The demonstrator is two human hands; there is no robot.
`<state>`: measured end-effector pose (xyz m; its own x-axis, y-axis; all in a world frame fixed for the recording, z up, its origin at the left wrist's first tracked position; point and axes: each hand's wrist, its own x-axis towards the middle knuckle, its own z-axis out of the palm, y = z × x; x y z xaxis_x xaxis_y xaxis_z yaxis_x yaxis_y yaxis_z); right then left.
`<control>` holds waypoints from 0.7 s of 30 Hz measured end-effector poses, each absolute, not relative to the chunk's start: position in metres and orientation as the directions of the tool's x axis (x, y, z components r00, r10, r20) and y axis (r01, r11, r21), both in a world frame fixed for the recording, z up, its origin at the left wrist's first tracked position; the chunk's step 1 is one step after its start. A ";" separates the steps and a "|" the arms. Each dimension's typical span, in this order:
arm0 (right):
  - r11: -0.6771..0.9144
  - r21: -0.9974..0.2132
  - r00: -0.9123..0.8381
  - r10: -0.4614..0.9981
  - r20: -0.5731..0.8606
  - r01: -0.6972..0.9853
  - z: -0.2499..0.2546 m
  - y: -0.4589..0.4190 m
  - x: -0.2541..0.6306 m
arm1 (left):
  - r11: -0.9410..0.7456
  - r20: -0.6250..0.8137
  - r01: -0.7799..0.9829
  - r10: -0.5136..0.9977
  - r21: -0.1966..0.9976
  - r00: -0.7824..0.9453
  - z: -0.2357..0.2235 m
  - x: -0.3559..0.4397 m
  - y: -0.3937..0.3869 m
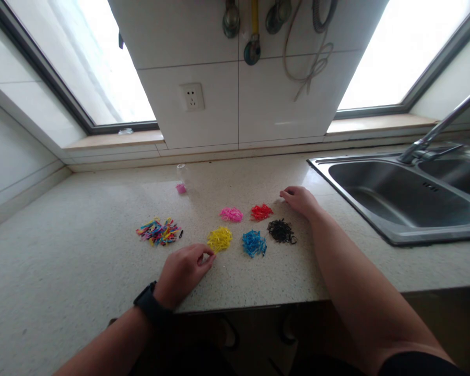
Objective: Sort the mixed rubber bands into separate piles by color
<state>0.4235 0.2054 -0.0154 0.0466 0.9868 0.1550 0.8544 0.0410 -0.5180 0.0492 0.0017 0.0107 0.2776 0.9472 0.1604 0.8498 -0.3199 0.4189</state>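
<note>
Small rubber bands lie sorted by colour on the counter: a yellow pile [220,238], a pink pile [231,214], a red pile [261,211], a blue pile [254,243] and a black pile [282,231]. Farther left is a mixed-colour pile [159,232], with one black band [180,234] at its right edge. My left hand [187,269] has thumb and forefinger together at the lower edge of the yellow bands. Beyond the black pile, right of the red one, my right hand [298,200] rests with fingers drawn together. Whatever either hand may pinch is too small to see.
A clear plastic container [182,172] stands toward the wall, a pink cap [180,188] beside its base. To the right, a steel sink [399,237] with a faucet [423,143] is set into the pale speckled counter [82,271]. Pipes and a wall socket [192,97] are behind.
</note>
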 end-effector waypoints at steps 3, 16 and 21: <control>0.043 -0.514 0.042 0.987 0.152 0.857 -0.015 0.205 0.424 | -0.295 0.132 0.847 0.956 0.443 0.263 0.011 0.048 0.003; 0.037 -0.515 0.039 0.990 0.136 0.857 -0.010 0.199 0.422 | -0.236 0.090 0.835 0.971 0.497 0.221 0.010 0.045 0.007; 0.040 -0.509 0.039 0.989 0.143 0.860 -0.012 0.200 0.423 | -0.236 0.077 0.837 0.970 0.494 0.229 0.010 0.044 0.006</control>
<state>0.4228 0.1998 -0.0121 0.0387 0.9890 0.1430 0.8597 0.0400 -0.5092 0.0441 0.0063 0.0097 0.2288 0.9705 0.0765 0.8370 -0.2362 0.4936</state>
